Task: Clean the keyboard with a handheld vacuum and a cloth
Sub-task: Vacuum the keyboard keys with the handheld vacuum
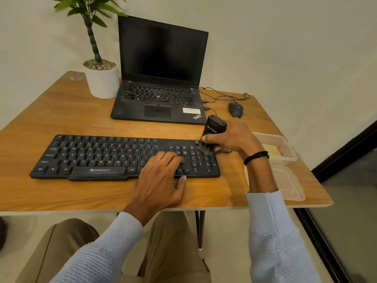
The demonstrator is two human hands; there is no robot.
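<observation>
A black keyboard [98,156] lies flat on the wooden table [61,119], in front of me. My right hand [234,139] grips a small black handheld vacuum [214,129], held upright with its lower end down on the keyboard's far right corner above the number pad. My left hand [161,180] rests flat on the keys at the right part of the keyboard, fingers straight, thumb at the front edge. A yellow cloth [270,151] sits inside a clear plastic container [285,144] to the right of the keyboard.
A black laptop [161,78] stands open behind the keyboard, with a white potted plant [102,80] to its left. A wired mouse [236,109] and cables lie at the back right. A clear lid [289,184] lies near the table's right front corner.
</observation>
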